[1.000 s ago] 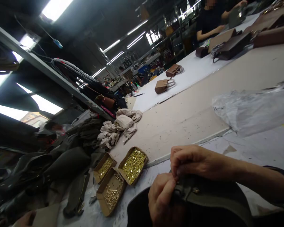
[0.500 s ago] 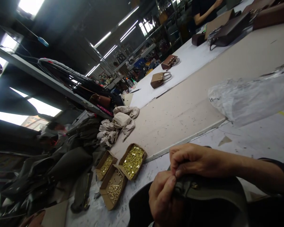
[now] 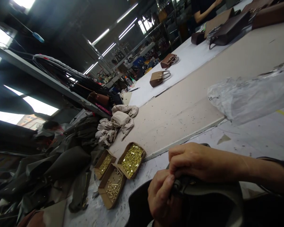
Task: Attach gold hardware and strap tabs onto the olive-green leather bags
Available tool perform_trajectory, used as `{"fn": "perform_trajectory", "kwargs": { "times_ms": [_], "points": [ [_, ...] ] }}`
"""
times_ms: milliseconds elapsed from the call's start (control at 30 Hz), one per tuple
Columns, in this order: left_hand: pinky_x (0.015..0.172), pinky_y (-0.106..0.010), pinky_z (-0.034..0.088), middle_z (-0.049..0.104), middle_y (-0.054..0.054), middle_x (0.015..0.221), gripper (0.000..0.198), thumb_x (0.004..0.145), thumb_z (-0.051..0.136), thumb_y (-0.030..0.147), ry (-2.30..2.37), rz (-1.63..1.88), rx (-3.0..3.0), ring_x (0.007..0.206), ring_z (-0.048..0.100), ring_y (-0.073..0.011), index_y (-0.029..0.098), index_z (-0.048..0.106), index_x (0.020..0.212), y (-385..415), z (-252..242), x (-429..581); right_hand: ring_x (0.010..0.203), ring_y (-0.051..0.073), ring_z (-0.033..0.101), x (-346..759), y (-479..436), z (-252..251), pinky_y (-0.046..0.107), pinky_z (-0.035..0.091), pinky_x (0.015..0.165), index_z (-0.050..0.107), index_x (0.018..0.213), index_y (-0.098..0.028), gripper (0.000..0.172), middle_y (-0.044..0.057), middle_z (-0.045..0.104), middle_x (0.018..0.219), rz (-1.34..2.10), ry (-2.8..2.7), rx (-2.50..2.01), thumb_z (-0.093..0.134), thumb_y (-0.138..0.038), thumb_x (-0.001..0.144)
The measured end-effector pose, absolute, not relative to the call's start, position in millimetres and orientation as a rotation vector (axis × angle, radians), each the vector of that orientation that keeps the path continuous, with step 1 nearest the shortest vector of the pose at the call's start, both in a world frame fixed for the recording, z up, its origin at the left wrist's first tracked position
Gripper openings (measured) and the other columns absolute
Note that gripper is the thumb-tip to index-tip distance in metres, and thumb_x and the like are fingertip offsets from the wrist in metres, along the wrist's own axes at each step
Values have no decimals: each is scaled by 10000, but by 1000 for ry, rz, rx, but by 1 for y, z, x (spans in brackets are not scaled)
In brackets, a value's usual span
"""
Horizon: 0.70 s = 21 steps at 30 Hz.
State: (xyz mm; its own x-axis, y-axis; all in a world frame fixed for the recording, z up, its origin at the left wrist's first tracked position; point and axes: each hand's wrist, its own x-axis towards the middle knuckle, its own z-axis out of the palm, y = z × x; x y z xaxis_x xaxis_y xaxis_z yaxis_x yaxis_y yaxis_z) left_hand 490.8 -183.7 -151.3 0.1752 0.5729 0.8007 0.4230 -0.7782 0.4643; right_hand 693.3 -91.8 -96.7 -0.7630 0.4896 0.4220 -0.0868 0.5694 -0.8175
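Note:
A dark olive handbag (image 3: 217, 190) lies in front of me at the bottom of the view, its curved edge turned up. My left hand (image 3: 161, 195) is closed on the bag's near edge, thumb and forefinger pinched together. Just above and to the right, my right hand (image 3: 194, 161) is also closed, its fingertips meeting the left ones at the same spot. Whether a small part sits between the fingertips is hidden. Beside the right fingers a small brass-coloured fitting (image 3: 192, 182) shows on the bag.
Left of my hands, cardboard trays hold gold rivets (image 3: 132, 159) and small metal pieces (image 3: 113, 190). Dark bag pieces (image 3: 66, 164) are heaped farther left. Beige cloth (image 3: 120, 121), two small handbags (image 3: 159, 78) and clear plastic (image 3: 246, 101) lie on the table. A person's arm (image 3: 204, 14) shows far back.
My right hand has rolled slightly over the bag's edge, covering more of the brass fitting. Both hands keep their pinch, and the camera view has shifted a little.

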Motion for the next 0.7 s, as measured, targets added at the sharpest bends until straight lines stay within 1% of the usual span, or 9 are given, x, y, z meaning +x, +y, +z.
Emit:
{"fn": "perform_trajectory", "kwargs": {
  "times_ms": [167,267,367,500,567,700],
  "points": [
    [774,-342,625,713,-111,1123,491,946,653,91,980,1623,2278,965,719,-219,173,591,1426,-186,-155,486,851,142,628,695,-85,-96,209,466,771,757,1013,-162,199,38,647,951,1277,-2204,-248,569,-98,1009],
    [807,-341,626,700,-107,1151,495,945,657,92,1017,1568,2269,1005,712,-220,194,593,1425,-186,-154,485,854,143,637,695,-79,-98,216,470,780,760,1009,-167,171,34,650,954,1307,-2221,-246,593,-130,1015],
    [807,-306,623,635,-97,1198,440,940,677,100,1128,1616,2218,1005,699,-198,211,651,1365,-186,-154,488,843,144,628,694,-74,-98,221,465,774,753,1013,-164,145,30,641,946,1311,-2279,-235,610,-145,1020],
    [773,-279,627,542,-73,1173,347,947,696,145,1193,1738,2084,939,688,-166,229,715,1282,-187,-155,494,834,146,617,693,-70,-93,226,452,757,729,1024,-172,109,21,631,943,1266,-2377,-251,623,-152,1025],
    [790,-297,638,531,-75,1172,335,956,690,164,1179,1710,2100,935,695,-173,230,719,1283,-186,-154,493,822,146,608,693,-69,-90,229,441,742,710,1004,-173,89,15,626,930,1224,-2426,-252,626,-162,1031],
    [802,-321,659,529,-86,1202,396,939,702,141,1127,1602,2191,962,720,-202,230,696,1324,-182,-153,486,812,147,587,693,-68,-88,235,424,710,659,981,-170,72,10,616,920,1122,-2502,-209,623,-177,1042]
  ]
}}
